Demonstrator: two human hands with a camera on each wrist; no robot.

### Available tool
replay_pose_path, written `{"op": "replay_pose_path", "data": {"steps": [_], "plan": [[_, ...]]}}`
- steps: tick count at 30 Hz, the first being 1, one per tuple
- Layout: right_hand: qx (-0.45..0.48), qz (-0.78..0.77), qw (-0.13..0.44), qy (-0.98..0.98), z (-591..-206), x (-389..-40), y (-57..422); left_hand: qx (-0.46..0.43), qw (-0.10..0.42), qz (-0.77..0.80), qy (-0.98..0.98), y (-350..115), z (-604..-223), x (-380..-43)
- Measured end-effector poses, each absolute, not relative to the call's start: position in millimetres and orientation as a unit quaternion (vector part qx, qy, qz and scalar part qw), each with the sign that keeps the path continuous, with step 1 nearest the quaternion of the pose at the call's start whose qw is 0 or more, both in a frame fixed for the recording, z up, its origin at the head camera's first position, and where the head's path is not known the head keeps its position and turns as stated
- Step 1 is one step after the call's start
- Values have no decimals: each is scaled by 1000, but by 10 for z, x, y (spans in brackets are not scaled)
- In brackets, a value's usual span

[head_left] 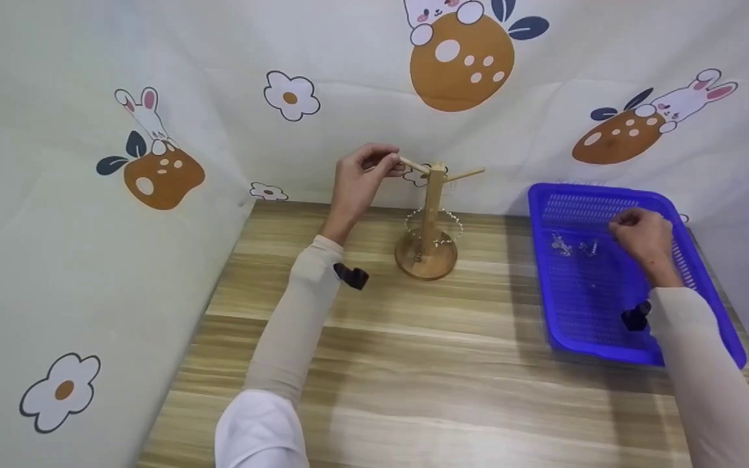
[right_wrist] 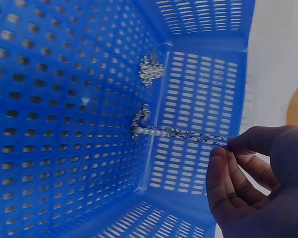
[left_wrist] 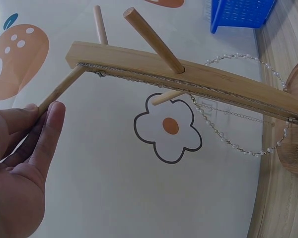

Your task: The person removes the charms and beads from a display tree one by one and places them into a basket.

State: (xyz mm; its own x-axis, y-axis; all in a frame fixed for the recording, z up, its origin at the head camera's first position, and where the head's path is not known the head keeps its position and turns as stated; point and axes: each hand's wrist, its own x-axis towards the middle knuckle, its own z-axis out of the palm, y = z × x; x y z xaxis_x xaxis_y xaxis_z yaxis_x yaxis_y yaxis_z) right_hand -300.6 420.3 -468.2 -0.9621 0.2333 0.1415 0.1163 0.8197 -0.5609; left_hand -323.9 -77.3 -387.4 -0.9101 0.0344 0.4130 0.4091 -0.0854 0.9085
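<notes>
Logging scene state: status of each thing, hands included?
Wooden stand: upright
Blue basket: upright, jewelry inside
Left hand: pinching peg
Right hand: pinching held chain
Held chain: partly raised, far end in basket
Other jewelry: bunched in basket
Beaded strand: looped, hanging on stand

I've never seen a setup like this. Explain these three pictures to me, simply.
There is no machine here, just a person's bare left hand and right hand. The wide picture comes from a camera worn on the head, looking forward and down; the two closer ones come from the wrist cameras, one for each hand. On the table are a wooden stand and a blue basket. A beaded strand hangs on the stand. The left hand pinches a peg of it. The right hand pinches a chain that trails down into the basket.
</notes>
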Motion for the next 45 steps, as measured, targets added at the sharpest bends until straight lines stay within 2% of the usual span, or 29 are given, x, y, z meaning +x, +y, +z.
{"op": "replay_pose_path", "data": {"steps": [11, 18, 29, 45], "plan": [[-24, 252, 67, -965, -4792, -3003, 4258, -168, 130, -720, -661, -774, -3871, -3238], [-10, 240, 93, -966, -4803, -3014, 4242, -165, 125, -720, -663, -780, -3869, -3224], [-20, 259, 78, -963, -4739, -3018, 4201, -167, 128, -718, -663, -778, -3871, -3228], [29, 294, 147, -944, -4335, -3058, 3609, -169, 134, -712, -668, -780, -3881, -3228]]}}
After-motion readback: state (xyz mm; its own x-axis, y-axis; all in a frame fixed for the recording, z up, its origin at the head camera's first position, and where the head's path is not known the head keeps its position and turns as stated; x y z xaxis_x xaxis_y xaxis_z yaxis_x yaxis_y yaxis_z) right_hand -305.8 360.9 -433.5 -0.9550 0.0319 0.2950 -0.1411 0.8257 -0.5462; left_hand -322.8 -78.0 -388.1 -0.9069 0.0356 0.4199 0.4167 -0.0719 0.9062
